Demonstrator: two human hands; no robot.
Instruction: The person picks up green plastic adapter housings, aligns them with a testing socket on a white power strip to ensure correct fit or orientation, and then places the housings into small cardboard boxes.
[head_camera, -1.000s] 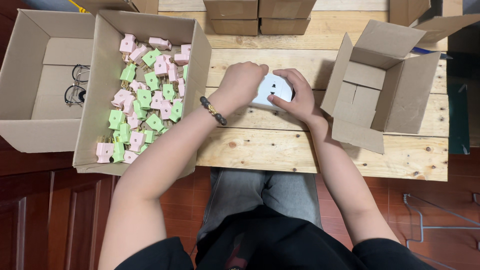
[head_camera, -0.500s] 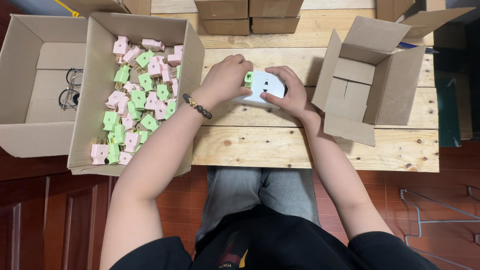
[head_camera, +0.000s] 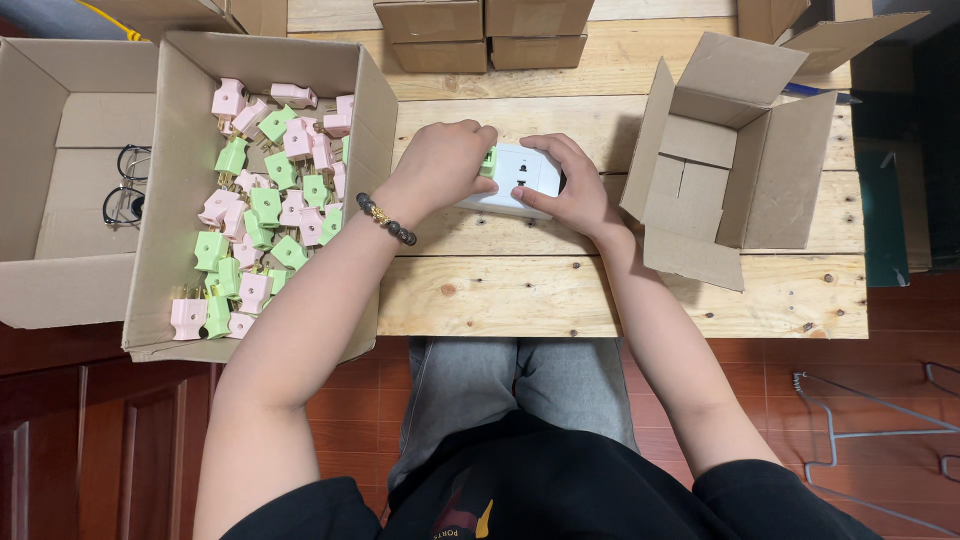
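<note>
- left hand (head_camera: 440, 165) pinching green plug (head_camera: 488, 160) against white box (head_camera: 512, 180), fingers closed on plug
- right hand (head_camera: 570, 185) gripping box, steadying on desk (head_camera: 620, 295)
- carton (head_camera: 170, 200) of plugs just left

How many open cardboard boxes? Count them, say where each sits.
3: far-left box holding spectacles, the next box of pink and green plugs, an empty box tipped at right. Boxes cut off at the top may be open too.
</note>
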